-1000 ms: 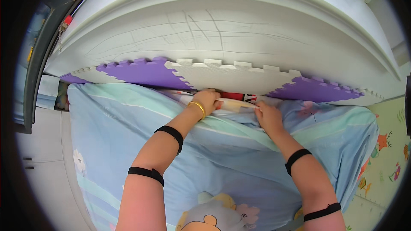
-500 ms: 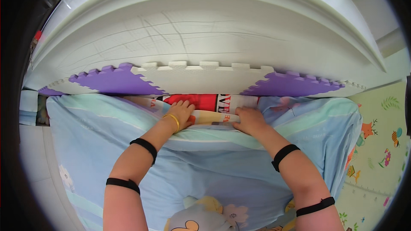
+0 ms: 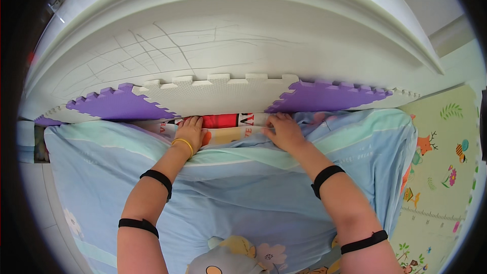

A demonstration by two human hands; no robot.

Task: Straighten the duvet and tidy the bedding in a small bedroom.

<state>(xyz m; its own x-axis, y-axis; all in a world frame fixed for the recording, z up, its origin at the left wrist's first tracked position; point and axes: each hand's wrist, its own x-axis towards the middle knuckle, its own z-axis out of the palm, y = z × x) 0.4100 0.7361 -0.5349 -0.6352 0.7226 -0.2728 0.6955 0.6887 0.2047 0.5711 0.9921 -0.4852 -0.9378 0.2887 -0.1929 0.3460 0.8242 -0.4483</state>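
Note:
A light blue bedsheet point(image 3: 243, 193) with mint bands covers the bed, its far edge folded back toward me. In the gap by the bedside wall lies a patterned cloth point(image 3: 231, 136) in cream, yellow and orange, with a red, white and black piece point(image 3: 220, 121) behind it. My left hand point(image 3: 189, 132) rests flat with fingers stretched forward onto this cloth, thumb apart. To its right, my right hand point(image 3: 285, 132) is bent at the cloth's fold, closed on its edge; its fingertips are partly hidden.
White and purple foam mats point(image 3: 213, 96) stand against the white curved headboard point(image 3: 243, 25) beyond the bed. A green wall panel with cartoon animals point(image 3: 436, 167) is on the right. A grey cushion-like plush point(image 3: 223, 261) lies near me, and pale floor tiles point(image 3: 43, 187) show at left.
Both hands have shifted a little left in the picture, as has the whole scene. My left hand's fingers now lie straighter over the cloth, and my right hand has moved up toward the gap.

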